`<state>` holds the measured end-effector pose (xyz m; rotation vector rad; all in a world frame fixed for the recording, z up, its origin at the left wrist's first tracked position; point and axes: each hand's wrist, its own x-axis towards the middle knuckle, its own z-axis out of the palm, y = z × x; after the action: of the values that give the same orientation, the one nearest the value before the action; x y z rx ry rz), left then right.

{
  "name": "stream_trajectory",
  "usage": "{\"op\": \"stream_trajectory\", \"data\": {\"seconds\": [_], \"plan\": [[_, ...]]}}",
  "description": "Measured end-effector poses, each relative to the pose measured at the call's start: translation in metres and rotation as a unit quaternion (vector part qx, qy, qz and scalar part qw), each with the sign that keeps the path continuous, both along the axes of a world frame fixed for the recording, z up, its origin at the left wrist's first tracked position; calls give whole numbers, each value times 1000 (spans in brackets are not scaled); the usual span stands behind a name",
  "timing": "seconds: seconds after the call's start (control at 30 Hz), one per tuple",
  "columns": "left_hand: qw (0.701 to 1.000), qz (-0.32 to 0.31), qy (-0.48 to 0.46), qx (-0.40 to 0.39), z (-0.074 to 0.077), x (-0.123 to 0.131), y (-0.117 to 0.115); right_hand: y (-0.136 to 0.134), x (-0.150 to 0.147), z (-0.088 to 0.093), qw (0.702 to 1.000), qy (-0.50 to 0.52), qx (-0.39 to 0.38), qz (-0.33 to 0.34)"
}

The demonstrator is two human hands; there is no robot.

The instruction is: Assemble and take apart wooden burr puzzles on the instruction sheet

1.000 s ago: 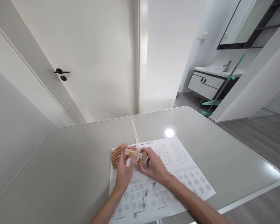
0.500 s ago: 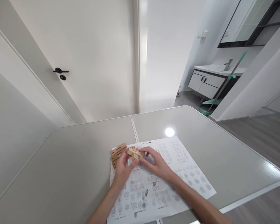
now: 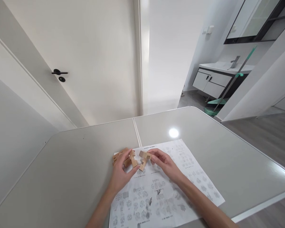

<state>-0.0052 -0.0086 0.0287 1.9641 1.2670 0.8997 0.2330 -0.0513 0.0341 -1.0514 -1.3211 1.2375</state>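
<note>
My left hand (image 3: 122, 171) grips a notched wooden puzzle piece (image 3: 134, 159) between thumb and fingers, holding it roughly upright. My right hand (image 3: 163, 163) pinches a second light wooden puzzle piece (image 3: 145, 155) by its right end. Just below that one, a third notched piece (image 3: 143, 165) slants between the hands; whether the right fingers hold it or it rests on the paper, I cannot tell. Behind the left fingers lie several brown wooden pieces (image 3: 117, 155), partly hidden. Under both hands spreads a printed sheet (image 3: 192, 177) with small grey diagrams.
The grey table (image 3: 68, 177) has a pale rim and a seam running through its middle. A white door (image 3: 97, 63) with a black handle (image 3: 60, 72) stands beyond it. To the right are a washbasin cabinet (image 3: 211, 80) and a green-handled dustpan (image 3: 211, 111).
The light wooden pieces, joined in a cluster between both hands before, have come apart. One is now in the left hand and another in the right, with a gap between them.
</note>
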Motion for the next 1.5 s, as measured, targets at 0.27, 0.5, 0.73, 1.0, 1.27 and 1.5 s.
{"op": "stream_trajectory", "data": {"seconds": [0.27,0.5,0.73,1.0,1.27,1.5], "plan": [[956,-136,214,147,4,-14,6,7,9,-4,981,-188,36,-9],[950,-160,240,117,7,-10,8,11,2,-20,949,-299,98,-17],[946,-162,277,55,10,2,8,12,-10,-28,953,-272,131,-29],[961,-166,223,7,17,13,9,7,-12,-23,982,-177,68,12],[974,-111,199,4,17,-4,-27,4,-18,-31,976,-193,100,2],[959,-112,255,45,19,-31,-40,-5,-12,-1,973,-215,73,39]]}}
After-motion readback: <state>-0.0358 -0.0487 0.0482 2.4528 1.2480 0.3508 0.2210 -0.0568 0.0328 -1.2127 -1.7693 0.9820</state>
